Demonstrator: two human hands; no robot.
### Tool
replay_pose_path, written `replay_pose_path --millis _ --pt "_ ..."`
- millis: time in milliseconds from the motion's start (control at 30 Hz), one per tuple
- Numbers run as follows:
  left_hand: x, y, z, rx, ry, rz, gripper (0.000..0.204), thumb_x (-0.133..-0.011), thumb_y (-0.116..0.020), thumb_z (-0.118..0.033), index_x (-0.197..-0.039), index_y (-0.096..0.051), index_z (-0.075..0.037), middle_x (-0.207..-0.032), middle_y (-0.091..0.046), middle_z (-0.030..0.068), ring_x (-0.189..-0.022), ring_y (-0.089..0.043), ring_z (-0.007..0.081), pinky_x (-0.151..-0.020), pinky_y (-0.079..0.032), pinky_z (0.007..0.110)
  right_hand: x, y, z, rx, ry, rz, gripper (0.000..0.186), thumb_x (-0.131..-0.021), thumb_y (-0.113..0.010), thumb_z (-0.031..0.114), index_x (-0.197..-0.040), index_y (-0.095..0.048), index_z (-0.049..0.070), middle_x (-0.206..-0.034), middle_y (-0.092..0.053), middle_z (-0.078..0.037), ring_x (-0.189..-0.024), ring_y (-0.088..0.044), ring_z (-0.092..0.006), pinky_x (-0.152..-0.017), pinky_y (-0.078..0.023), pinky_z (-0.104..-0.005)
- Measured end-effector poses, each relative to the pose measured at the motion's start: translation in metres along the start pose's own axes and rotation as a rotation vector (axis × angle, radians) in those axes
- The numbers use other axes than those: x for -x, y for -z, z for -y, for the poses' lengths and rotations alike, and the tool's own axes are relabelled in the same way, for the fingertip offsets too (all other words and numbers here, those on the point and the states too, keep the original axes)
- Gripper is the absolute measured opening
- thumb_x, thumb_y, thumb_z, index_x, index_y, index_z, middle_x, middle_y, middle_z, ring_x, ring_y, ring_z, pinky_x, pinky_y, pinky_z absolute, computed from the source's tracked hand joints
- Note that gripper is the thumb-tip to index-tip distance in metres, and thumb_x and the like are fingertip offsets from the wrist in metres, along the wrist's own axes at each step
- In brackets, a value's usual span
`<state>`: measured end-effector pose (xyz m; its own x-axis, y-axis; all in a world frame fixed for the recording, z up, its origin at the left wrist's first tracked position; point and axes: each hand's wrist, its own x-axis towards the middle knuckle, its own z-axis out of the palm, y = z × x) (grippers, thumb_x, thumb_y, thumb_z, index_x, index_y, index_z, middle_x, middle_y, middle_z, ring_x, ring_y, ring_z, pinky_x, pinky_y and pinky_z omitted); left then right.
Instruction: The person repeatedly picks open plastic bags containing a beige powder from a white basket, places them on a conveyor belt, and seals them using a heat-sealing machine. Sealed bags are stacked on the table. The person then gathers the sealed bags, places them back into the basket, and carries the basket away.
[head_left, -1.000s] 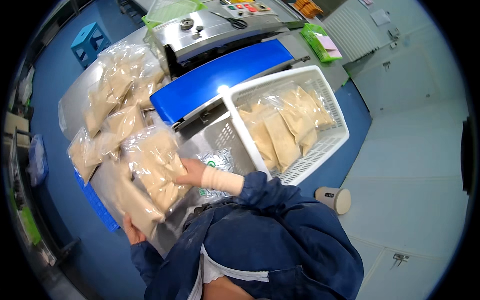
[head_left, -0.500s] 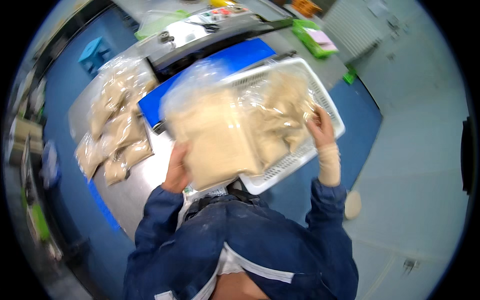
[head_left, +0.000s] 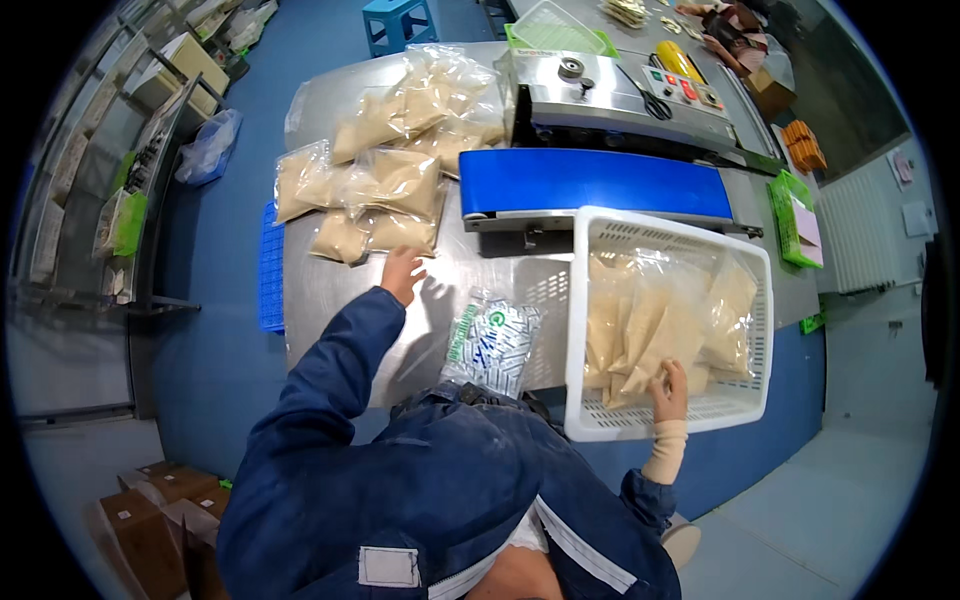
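Note:
My left hand (head_left: pixel 402 273) is empty, its fingers apart, just in front of a pile of clear plastic bags of beige powder (head_left: pixel 395 185) on the steel table. To the right, a white slotted basket (head_left: pixel 768 335) holds several similar filled bags (head_left: pixel 650 335), leaning and overlapping. My right hand (head_left: pixel 670 395) is at the basket's near side, fingers curled at the lower edge of one bag; part of the grip is hidden. A printed plastic packet (head_left: pixel 492 345) lies on the table between my hands.
Behind the basket stands a sealing machine (head_left: pixel 620 100) with a blue conveyor belt (head_left: pixel 595 185); scissors (head_left: pixel 655 103) rest on it. A green basket (head_left: pixel 795 220) is at the right. A blue stool (head_left: pixel 398 22), shelving (head_left: pixel 150 190) and cartons (head_left: pixel 150 530) stand to the left.
My left hand has let go of a large beige bag and moved left to the pile. That bag now lies among those in the basket. The view has turned left.

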<state>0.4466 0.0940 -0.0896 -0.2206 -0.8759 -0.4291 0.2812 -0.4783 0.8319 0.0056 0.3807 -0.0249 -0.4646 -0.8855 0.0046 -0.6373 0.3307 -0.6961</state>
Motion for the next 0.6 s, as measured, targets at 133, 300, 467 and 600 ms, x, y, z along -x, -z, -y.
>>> replay_pose_path --millis 133,300,467,600 --pt "-0.061 0.037 -0.016 0.159 0.183 -0.346 0.052 -0.087 -0.049 -0.028 -0.129 -0.030 -0.003 -0.131 -0.031 0.0159 -0.118 -0.036 0.0280 -0.097 -0.033 0.037 -0.008 0.005 0.033 -0.123 -0.115 -0.090 0.039 -0.078 -0.056 0.011 -0.116 -0.047 0.003 -0.124 -0.043 -0.015 -0.108 -0.046 -0.0245 -0.090 -0.037 -0.0331" --pt "-0.142 0.042 -0.024 0.357 0.179 -0.325 0.056 -0.086 -0.051 -0.028 -0.130 -0.030 -0.001 -0.131 -0.033 0.0158 -0.120 -0.034 0.0268 -0.101 -0.026 0.039 -0.016 -0.006 0.093 -0.161 -0.090 -0.166 0.037 -0.079 -0.054 0.007 -0.115 -0.048 0.003 -0.126 -0.041 -0.013 -0.105 -0.048 -0.0205 -0.082 -0.041 -0.0282" --pt "-0.193 0.077 -0.017 0.211 0.132 -0.459 0.019 -0.081 -0.056 -0.010 -0.097 -0.052 -0.002 -0.086 -0.058 0.0086 -0.072 -0.058 0.0222 -0.059 -0.048 0.033 -0.027 -0.024 0.133 -0.101 -0.067 -0.096 0.032 -0.082 -0.051 0.003 -0.113 -0.049 0.002 -0.127 -0.041 -0.012 -0.108 -0.046 -0.0200 -0.085 -0.042 -0.0277" --pt "-0.128 0.078 -0.072 0.074 -0.031 -0.200 0.017 -0.076 -0.058 -0.009 -0.090 -0.057 -0.001 -0.080 -0.060 0.0051 -0.066 -0.057 0.0155 -0.057 -0.046 0.027 -0.035 -0.028 0.150 -0.078 -0.056 -0.091 0.030 -0.083 -0.051 0.005 -0.112 -0.049 0.001 -0.127 -0.041 -0.012 -0.106 -0.047 -0.0180 -0.079 -0.044 -0.0259"
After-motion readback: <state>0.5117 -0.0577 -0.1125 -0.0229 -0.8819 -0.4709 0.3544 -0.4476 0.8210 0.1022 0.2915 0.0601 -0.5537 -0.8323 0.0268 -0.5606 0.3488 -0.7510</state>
